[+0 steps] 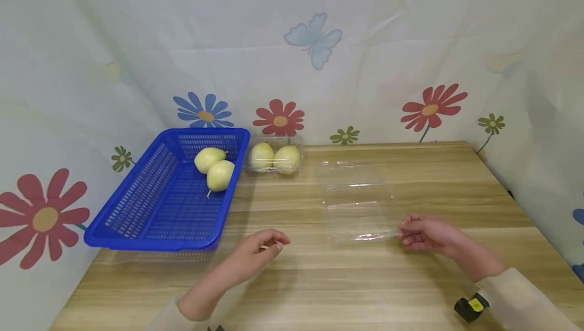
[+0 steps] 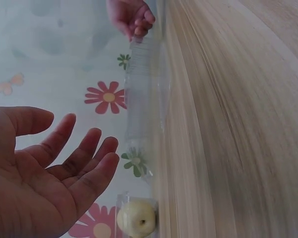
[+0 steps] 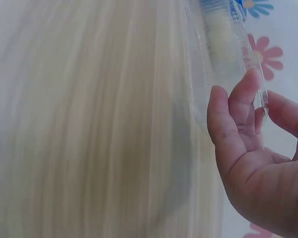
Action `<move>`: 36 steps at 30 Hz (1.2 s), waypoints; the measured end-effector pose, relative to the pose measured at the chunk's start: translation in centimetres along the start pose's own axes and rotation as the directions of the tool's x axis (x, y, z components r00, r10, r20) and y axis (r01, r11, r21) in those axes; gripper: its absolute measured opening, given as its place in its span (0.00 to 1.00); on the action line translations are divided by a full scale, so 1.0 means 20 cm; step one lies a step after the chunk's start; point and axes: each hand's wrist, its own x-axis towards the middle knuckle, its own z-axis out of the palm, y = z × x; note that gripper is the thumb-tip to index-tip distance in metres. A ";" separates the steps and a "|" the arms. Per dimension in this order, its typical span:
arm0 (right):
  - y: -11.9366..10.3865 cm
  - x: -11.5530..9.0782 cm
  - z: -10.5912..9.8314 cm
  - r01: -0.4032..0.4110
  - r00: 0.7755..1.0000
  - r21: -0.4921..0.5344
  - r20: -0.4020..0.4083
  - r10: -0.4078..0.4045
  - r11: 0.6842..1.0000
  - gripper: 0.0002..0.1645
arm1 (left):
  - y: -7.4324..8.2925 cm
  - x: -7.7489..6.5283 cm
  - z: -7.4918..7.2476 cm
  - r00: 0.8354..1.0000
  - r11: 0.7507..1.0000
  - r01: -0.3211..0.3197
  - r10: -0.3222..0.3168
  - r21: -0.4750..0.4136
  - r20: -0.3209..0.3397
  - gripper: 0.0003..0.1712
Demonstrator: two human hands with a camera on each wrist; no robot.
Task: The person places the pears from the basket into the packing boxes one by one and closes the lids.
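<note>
One open clear container (image 1: 358, 212) is on or just above the wooden table (image 1: 347, 280), right of centre; the right hand (image 1: 426, 234) pinches its near right edge; the left hand (image 1: 255, 255) holds nothing, its fingers relaxed; beyond, a second clear box (image 1: 276, 169) holds two pears (image 1: 287, 160); one blue basket (image 1: 155, 244) holds two more; one yellow label (image 1: 476, 304) is too small to read.

From your left hand (image 1: 257, 253), a lane of bare tabletop (image 1: 274, 204) runs toward 12 o'clock, up to the clear box (image 1: 275, 169) of 2 pears (image 1: 287, 158). The blue basket (image 1: 180, 222) walls off 10 o'clock; the open container (image 1: 358, 186), pinched by your right hand (image 1: 426, 234), bars 2 o'clock.
</note>
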 end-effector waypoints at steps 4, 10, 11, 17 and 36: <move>0.00 0.04 0.04 0.021 1.000 0.022 0.013 -0.021 1.000 0.09 | 0.00 0.00 0.00 1.000 1.000 0.000 0.000 -0.003 0.003 0.16; 0.01 0.07 0.09 0.040 0.999 0.048 0.007 -0.040 0.998 0.11 | 0.01 0.00 -0.01 1.000 1.000 -0.001 0.001 -0.007 0.008 0.16; 0.01 0.08 0.10 0.042 0.999 0.048 0.007 -0.042 0.998 0.11 | 0.01 0.00 0.00 1.000 1.000 -0.003 0.003 -0.009 0.009 0.16; 0.01 0.10 0.13 0.056 0.998 0.062 0.003 -0.056 0.997 0.12 | 0.02 -0.01 0.00 1.000 1.000 0.006 -0.006 -0.015 0.011 0.16; 0.01 0.11 0.20 0.059 0.998 0.093 -0.001 -0.059 0.994 0.12 | 0.06 -0.04 -0.04 0.997 1.000 -0.003 0.002 0.008 0.076 0.16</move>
